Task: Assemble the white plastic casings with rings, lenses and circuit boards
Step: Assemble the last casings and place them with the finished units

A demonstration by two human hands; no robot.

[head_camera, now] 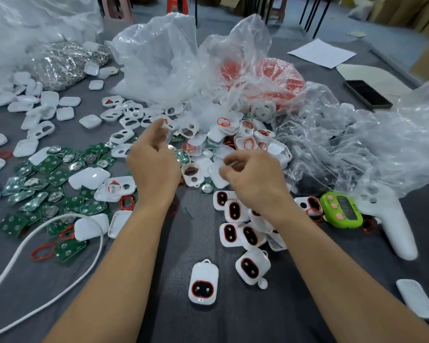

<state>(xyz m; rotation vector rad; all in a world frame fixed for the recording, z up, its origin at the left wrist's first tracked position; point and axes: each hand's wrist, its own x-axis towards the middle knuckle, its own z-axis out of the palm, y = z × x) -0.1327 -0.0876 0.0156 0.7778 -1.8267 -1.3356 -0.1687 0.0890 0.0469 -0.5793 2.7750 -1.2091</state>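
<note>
My left hand is raised over the parts pile, its thumb and fingertips pinching a small clear lens. My right hand hovers beside it with curled fingers pinching a small translucent piece; blur hides what it is. White casings with oval holes lie scattered beyond the hands. Green circuit boards cover the table's left side, and red rings lie among them. Casings fitted with red rings are heaped under my right wrist. One closed unit lies alone near the front.
Crumpled clear plastic bags fill the back and right. A bag of metal parts sits far left. A green timer, a white controller, a phone and paper lie to the right. A white cable loops front left.
</note>
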